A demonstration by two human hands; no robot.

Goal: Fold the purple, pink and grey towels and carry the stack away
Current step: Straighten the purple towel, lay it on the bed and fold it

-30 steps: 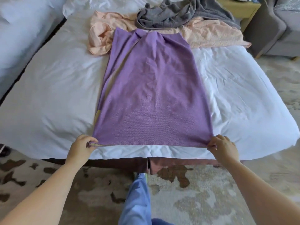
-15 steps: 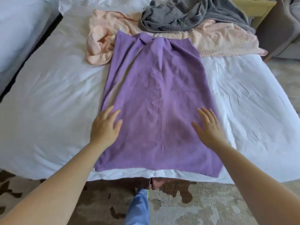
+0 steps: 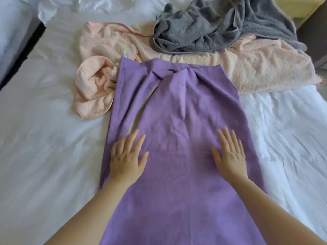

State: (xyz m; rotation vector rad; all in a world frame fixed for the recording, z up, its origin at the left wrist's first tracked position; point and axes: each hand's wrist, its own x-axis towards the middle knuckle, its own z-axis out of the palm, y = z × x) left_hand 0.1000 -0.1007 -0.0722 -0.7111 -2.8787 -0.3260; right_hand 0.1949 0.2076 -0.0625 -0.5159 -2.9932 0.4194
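Both hands have slid farther up the purple towel (image 3: 178, 121) than half a second ago. Left hand (image 3: 127, 156) and right hand (image 3: 230, 156) lie flat, fingers spread, gripping nothing. Towel lengthwise on the bed (image 3: 44, 138), far end puckered. Pink towel (image 3: 256, 68) beyond; grey towel (image 3: 212, 25) crumpled atop it. No legible writing.

Both the left hand (image 3: 127, 157) and right hand (image 3: 229, 155) lie flat, fingers spread, on the long purple cloth towel (image 3: 178, 135) laid lengthwise on the white-sheeted bed (image 3: 44, 138); a crumpled pink towel (image 3: 256, 71) and grey towel (image 3: 203, 27) lie beyond.
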